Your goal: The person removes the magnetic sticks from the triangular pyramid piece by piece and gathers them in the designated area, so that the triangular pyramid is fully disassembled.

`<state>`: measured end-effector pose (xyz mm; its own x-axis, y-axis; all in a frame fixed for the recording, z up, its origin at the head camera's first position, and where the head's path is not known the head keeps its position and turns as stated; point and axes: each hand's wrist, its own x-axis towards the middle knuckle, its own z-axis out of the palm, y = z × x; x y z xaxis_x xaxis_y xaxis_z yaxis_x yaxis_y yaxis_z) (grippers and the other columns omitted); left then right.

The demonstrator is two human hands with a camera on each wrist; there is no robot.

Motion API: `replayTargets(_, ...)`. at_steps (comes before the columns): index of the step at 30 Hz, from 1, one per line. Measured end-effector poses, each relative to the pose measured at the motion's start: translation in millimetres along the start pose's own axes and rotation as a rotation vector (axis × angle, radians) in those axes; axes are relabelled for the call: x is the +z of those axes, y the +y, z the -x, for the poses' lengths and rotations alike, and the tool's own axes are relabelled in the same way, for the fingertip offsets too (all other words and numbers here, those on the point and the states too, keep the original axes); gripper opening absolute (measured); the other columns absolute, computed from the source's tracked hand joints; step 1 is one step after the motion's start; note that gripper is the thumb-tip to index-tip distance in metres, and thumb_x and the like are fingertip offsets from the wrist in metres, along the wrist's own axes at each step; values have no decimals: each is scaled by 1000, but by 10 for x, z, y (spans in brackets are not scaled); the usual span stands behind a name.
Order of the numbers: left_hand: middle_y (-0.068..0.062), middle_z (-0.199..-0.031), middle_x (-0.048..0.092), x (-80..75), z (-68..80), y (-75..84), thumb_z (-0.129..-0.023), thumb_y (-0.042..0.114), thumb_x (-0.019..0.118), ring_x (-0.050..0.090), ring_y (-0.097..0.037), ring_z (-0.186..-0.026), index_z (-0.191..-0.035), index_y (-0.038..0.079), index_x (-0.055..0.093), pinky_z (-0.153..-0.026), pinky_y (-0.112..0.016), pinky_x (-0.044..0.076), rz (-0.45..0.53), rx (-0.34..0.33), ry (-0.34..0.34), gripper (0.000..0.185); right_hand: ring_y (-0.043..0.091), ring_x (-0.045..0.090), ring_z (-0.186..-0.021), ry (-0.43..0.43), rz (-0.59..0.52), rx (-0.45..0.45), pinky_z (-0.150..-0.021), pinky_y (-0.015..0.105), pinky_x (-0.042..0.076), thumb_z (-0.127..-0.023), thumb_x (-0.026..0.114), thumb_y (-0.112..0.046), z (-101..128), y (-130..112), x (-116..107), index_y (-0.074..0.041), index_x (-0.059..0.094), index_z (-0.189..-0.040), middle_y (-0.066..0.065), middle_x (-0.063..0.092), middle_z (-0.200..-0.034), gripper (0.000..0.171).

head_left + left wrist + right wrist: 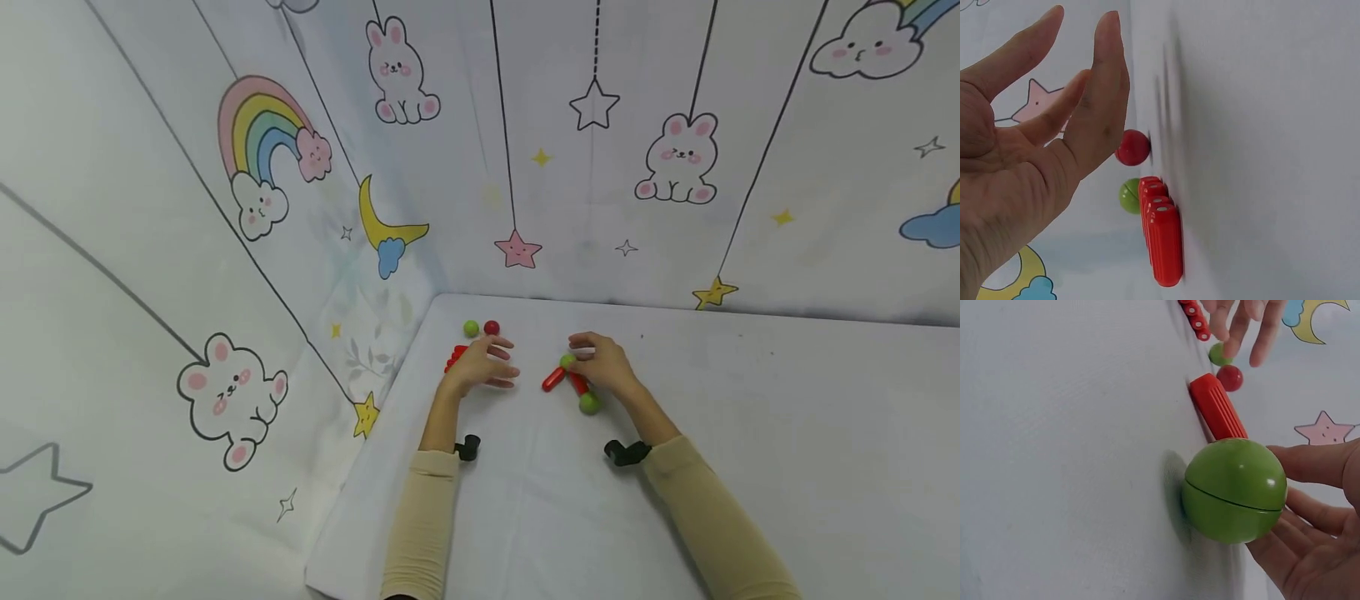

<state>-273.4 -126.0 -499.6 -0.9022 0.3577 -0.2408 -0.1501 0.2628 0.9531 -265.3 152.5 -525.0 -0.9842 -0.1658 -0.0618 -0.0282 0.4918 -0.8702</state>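
My left hand [483,365] hovers with spread, slightly bent fingers beside a row of several red magnetic rods [455,358], which stand side by side in the left wrist view. It holds nothing. My right hand [606,365] pinches a small green ball [567,361] between thumb and fingers. Around that ball lie a red rod [553,380] pointing left and another red rod [578,383] leading to a nearer green ball [589,403]. In the right wrist view, a large green ball [1235,490] covers the right fingertips, with one ribbed red rod [1217,407] behind it.
Past the left hand, a green ball [471,328] and a red ball [491,327] sit near the back of the white table [525,500]. Cloth walls [465,167] printed with rabbits and stars border the back and left. Each wrist wears a black camera [627,452].
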Motion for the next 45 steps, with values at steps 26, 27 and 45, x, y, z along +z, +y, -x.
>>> replayTargets(26,-23,-135,61,531,-200,59,-88,5,83,70,-22,-96,-141,0,58,-89,-38,61,-125,8,-57,59,39,62,-124,3,-30,82,-106,54,49,-93,79,-18,6,20,-24,-1,56,-145,20,66,-136,59)
replayTargets(27,-22,-134,62,539,-205,56,-87,5,83,70,-22,-96,-140,1,58,-87,-37,61,-138,9,-52,59,38,62,-124,0,-33,89,-106,54,49,-93,79,-19,1,28,-23,-2,56,-145,20,66,-136,59)
replayTargets(45,-14,-125,69,521,-193,-3,-84,8,86,67,-22,-99,-136,9,64,-88,-36,56,-202,-17,77,57,37,62,-122,-1,-40,138,-105,52,50,-93,79,-21,0,35,-14,-4,55,-146,20,65,-138,61)
